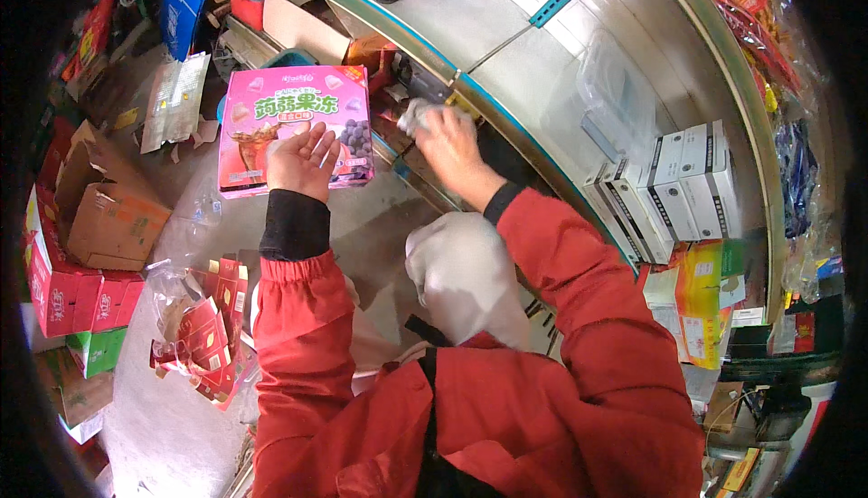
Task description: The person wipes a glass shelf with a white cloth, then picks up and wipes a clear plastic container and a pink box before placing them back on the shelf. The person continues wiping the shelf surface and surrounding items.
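Note:
A pink printed jelly carton point(239, 152) with pictures of grapes and a drink stands tilted in front of me. My left hand point(303, 162) is palm up before its lower middle, fingers slightly spread and nothing visible in them. Whether its back touches the carton cannot be told. Off to the right, my right hand point(451, 142) grips a crumpled greyish-white cloth point(415, 117), slightly blurred. That hand is at the dark opening beneath the edge of a metal shelf point(498, 108).
White boxes point(692, 186) and a clear plastic container point(614, 98) sit on the right-hand shelf. An opened cardboard box point(119, 226) stands at the left. Flattened red cartons and plastic wrap point(207, 335) litter the floor point(146, 423). Behind the pink carton is an open cardboard box point(298, 26).

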Available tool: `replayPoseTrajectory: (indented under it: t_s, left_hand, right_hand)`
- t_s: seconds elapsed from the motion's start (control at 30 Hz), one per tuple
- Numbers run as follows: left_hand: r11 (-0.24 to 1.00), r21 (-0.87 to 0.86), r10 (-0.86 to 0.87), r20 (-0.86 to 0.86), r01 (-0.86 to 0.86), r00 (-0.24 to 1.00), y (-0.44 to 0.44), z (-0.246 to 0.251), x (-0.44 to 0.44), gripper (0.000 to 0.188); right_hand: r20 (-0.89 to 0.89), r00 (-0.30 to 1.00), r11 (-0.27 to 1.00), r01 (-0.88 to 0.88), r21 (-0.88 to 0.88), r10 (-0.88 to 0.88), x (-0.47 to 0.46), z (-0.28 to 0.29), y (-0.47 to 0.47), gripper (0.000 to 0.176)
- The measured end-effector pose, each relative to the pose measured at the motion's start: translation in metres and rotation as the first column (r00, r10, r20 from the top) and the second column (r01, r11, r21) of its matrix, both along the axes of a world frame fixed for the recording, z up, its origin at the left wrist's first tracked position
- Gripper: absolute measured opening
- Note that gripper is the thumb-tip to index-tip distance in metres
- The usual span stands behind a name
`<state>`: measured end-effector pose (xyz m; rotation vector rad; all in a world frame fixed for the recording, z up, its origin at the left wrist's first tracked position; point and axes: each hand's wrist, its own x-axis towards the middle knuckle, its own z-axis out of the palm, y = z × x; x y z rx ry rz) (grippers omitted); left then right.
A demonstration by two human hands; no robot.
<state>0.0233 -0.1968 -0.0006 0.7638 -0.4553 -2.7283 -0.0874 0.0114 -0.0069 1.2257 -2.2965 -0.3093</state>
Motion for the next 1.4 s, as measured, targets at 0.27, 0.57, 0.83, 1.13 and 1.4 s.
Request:
replayPoseTrajectory:
  t_s: [0.27,0.57,0.83,1.13,1.4]
  left_hand:
    - [0.999,-0.010,0.046,0.015,-0.046,0.999,-0.004,0.003,0.005,0.030]
    - [0.998,0.023,0.064,-0.004,-0.064,0.998,-0.008,0.005,0.009,0.025]
    - [0.999,0.004,0.042,-0.022,-0.042,0.999,0.000,0.006,0.014,0.024]
    - [0.983,-0.152,-0.118,-0.068,0.106,0.991,0.022,-0.007,0.001,0.022]
    - [0.884,-0.302,-0.412,-0.145,0.356,0.900,0.065,0.012,0.002,0.019]
  right_hand:
    - [-0.147,0.984,0.977,0.124,0.172,-0.099,-0.045,0.007,0.043,0.013]
    - [-0.093,0.970,0.953,0.238,0.187,-0.224,0.004,0.008,0.116,0.009]
    - [0.263,0.960,0.937,0.177,-0.302,-0.097,0.018,0.056,0.100,0.028]
    - [0.611,0.359,0.323,0.604,-0.728,0.706,-0.032,0.091,0.013,0.035]
    - [0.595,0.416,0.339,0.541,-0.770,0.688,-0.027,0.061,-0.025,0.042]
